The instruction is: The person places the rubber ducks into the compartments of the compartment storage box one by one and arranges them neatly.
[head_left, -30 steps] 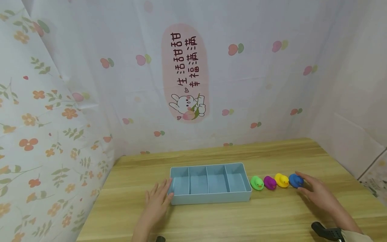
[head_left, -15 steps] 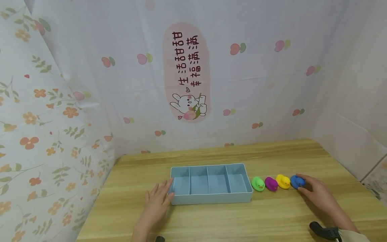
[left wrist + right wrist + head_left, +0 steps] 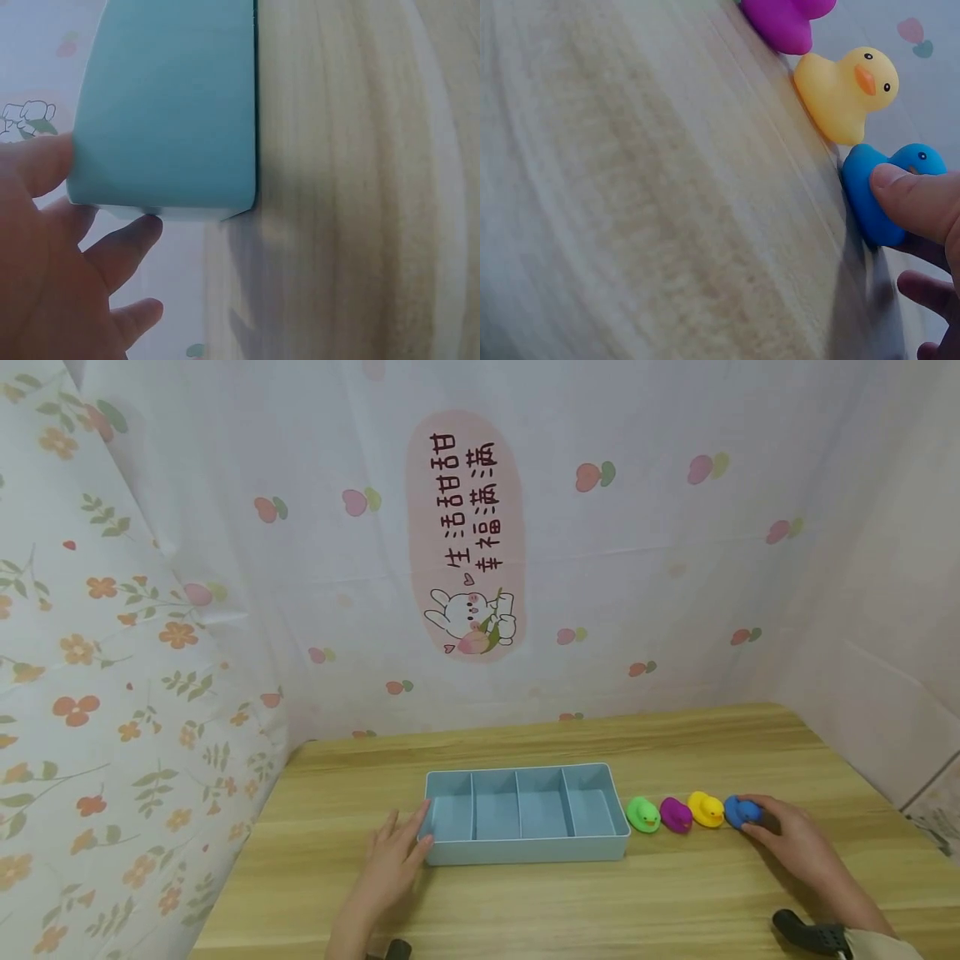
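A wooden desk (image 3: pixel 562 910), its pale grain streaked from side to side, lies under both hands. The left hand (image 3: pixel 390 864) is spread, its fingers touching the end of a blue tray (image 3: pixel 527 852) whose four compartments run off toward the right. The right hand (image 3: pixel 798 845) pinches a blue duck (image 3: pixel 738 810) between thumb and fingers. From that duck back toward the tray, I see a yellow duck (image 3: pixel 705 810), a purple duck (image 3: pixel 677 816) and a green duck (image 3: pixel 642 815) in a row. Beyond both hands hangs a white cloth (image 3: pixel 637 568) dotted with little fruits; on it, ahead of the left hand, a pink panel (image 3: pixel 431 527) carries dark lettering and a rabbit (image 3: pixel 474 614). A flowered cloth (image 3: pixel 82 652) drapes down to the left hand's left.
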Demonstrator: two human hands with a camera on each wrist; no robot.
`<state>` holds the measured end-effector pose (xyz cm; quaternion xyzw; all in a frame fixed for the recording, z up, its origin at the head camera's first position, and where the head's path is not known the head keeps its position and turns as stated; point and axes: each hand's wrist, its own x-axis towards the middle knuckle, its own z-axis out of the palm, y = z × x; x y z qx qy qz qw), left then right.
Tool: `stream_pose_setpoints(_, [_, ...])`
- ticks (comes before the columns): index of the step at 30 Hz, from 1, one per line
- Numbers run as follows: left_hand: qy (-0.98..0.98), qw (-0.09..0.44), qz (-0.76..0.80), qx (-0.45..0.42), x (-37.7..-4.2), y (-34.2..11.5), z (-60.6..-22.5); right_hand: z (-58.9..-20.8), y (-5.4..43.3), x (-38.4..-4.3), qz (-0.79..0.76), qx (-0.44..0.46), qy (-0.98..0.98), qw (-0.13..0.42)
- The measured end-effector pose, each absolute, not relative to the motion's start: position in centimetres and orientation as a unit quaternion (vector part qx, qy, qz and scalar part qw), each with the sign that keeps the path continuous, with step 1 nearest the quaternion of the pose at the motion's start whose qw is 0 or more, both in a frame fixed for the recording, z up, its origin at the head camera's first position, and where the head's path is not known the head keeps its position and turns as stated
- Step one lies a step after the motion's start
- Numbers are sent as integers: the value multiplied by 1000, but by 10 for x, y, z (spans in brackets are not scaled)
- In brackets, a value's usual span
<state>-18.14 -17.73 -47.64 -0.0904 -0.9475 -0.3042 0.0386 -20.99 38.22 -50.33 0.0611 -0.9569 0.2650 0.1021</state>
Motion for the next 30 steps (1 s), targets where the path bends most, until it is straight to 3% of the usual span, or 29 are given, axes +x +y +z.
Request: stream_pose_setpoints(30, [-932,25,-349,-96,-180,-179,-479,-469,357,-200,267,61,-951,144])
